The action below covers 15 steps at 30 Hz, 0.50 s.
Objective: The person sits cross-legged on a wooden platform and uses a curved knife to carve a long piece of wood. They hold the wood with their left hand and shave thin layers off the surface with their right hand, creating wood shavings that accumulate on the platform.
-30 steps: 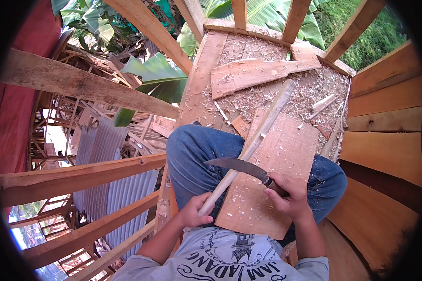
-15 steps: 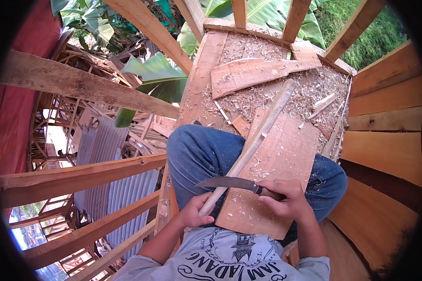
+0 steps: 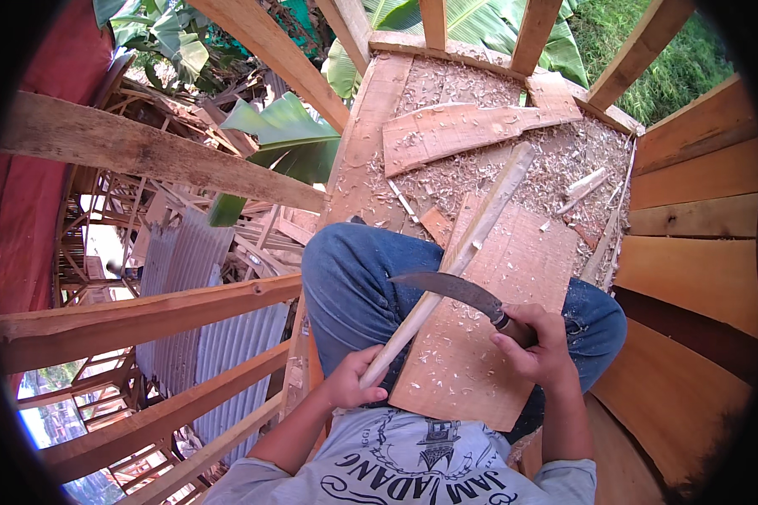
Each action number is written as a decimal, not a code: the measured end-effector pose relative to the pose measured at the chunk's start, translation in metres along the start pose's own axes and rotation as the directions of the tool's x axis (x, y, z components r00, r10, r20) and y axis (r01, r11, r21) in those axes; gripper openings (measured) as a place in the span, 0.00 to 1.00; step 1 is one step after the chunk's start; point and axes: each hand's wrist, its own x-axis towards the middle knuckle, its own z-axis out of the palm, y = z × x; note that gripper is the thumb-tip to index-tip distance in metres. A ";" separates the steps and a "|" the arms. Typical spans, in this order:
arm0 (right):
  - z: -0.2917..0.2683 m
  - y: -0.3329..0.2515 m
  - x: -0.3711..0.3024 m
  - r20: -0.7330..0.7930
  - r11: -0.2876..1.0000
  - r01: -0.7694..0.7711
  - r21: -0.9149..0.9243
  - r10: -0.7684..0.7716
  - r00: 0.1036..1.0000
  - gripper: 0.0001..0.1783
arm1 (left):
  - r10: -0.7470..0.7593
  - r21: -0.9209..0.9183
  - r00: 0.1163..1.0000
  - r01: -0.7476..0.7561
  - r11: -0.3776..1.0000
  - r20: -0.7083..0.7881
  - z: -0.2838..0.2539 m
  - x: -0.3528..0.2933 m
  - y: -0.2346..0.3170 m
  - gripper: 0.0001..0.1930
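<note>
My left hand [image 3: 355, 380] is closed round the near end of a long pale wooden stick [image 3: 446, 276], which slants away to the upper right. The stick lies across a wide wooden board [image 3: 514, 278] resting on my lap. In my right hand [image 3: 541, 345] is the dark handle of a knife [image 3: 456, 289]. Its curved, dark blade points left and crosses over the stick's middle; whether the edge touches the wood I cannot tell. A small raised sliver shows on the stick further up. Thin curls of wood are scattered on the board.
Shavings cover the plank floor [image 3: 413, 93] ahead, where a cut board [image 3: 455, 135] and several offcuts lie. Wooden rails [image 3: 168, 311] run along the left, with corrugated sheets [image 3: 240, 345] below. Plank walling [image 3: 691, 269] stands at the right.
My right hand has moved the knife forward and right along the stick, away from my left hand, and the blade has turned somewhat. My left hand and the stick stay nearly in place.
</note>
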 end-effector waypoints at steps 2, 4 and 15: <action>0.005 0.004 0.003 0.106 0.979 0.185 -0.091 -0.175 0.979 0.22 | -0.002 -0.004 1.000 0.002 1.000 0.006 0.001 0.002 0.004 0.33; 0.008 -0.004 0.006 0.216 0.990 0.123 -0.070 -0.105 0.971 0.19 | -0.004 -0.019 1.000 0.004 1.000 0.010 0.000 0.001 0.002 0.33; 0.011 -0.002 -0.009 -0.183 0.996 -0.042 0.076 0.055 0.982 0.18 | 0.006 0.048 1.000 -0.007 0.999 0.018 -0.003 -0.002 -0.004 0.34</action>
